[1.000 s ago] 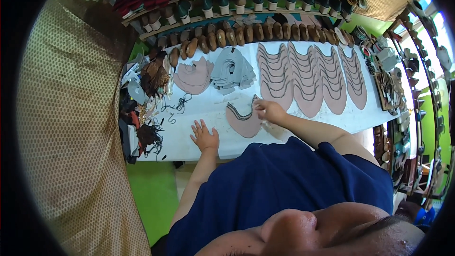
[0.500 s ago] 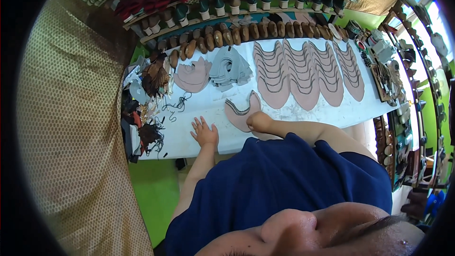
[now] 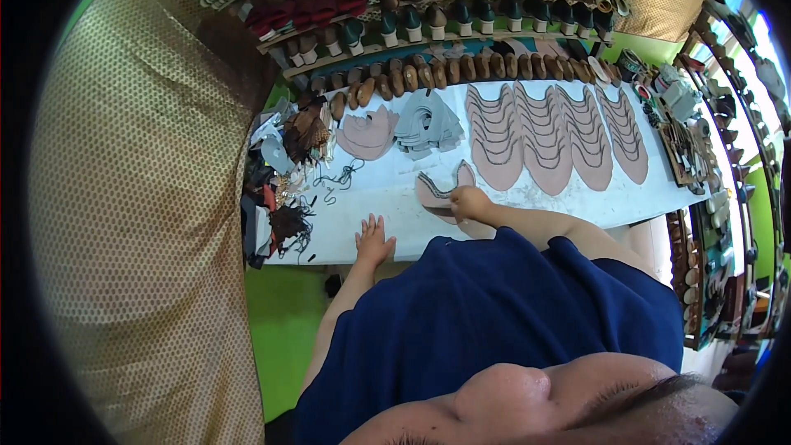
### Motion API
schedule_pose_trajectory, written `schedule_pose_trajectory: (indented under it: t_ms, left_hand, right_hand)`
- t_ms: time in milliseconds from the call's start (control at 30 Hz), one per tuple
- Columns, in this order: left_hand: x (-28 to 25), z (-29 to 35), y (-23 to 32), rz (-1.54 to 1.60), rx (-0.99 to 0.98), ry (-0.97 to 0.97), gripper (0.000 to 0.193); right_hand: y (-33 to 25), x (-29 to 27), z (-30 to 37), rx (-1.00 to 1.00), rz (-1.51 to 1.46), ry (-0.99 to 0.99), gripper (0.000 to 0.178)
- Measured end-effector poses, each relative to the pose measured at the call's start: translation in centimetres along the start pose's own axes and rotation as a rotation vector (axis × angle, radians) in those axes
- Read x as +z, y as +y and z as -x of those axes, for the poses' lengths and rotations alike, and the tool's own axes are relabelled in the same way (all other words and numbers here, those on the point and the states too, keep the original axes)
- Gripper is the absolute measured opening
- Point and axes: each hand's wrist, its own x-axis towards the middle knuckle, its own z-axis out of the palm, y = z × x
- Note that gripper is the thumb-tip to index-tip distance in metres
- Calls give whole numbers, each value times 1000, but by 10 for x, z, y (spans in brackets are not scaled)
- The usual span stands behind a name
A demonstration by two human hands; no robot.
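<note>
My left hand (image 3: pixel 375 241) lies open near the front edge of the white-covered table (image 3: pixel 346 218), fingers spread and nothing in it. My right hand (image 3: pixel 469 202) is closed in a fist over the right side of a pinkish-beige shoe-upper piece (image 3: pixel 429 195) with a dark curved inner edge. A thin dark strip shows on that piece, left of the fist; I cannot tell whether it is a tool or a shadow. What the fist holds, if anything, is hidden. Beyond it lie overlapping rows of similar upper pieces (image 3: pixel 498 173).
A grey stack of cut pieces (image 3: pixel 428 125) and a pink stack (image 3: pixel 365 136) lie behind. Dark cords (image 3: pixel 338 181) and scraps (image 3: pixel 290 227) crowd the left end. Brown shoe lasts (image 3: pixel 412 76) line the back below loaded shelves; tools (image 3: pixel 676 144) lie at the right end.
The view has shifted, so the table appears farther right. My right fist sits slightly farther up along the upper piece, and the dark strip now shows beside it. My left hand is slightly nearer the front edge.
</note>
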Motion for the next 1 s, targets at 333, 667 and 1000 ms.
schedule_pose_trajectory:
  t_ms: [333, 667, 1000]
  left_hand:
    - [-1, -7, -7, 0, 10, -80, 91]
    - [-7, -11, 16, -34, -103, -154, 102]
    - [11, -22, 98, 70, -385, -169, 124]
  right_hand:
    - [27, -143, -9, 486, -41, 311, 39]
    - [98, -215, 88, 483, 359, 313, 35]
    - [132, -127, 173, 198, 466, -210, 31]
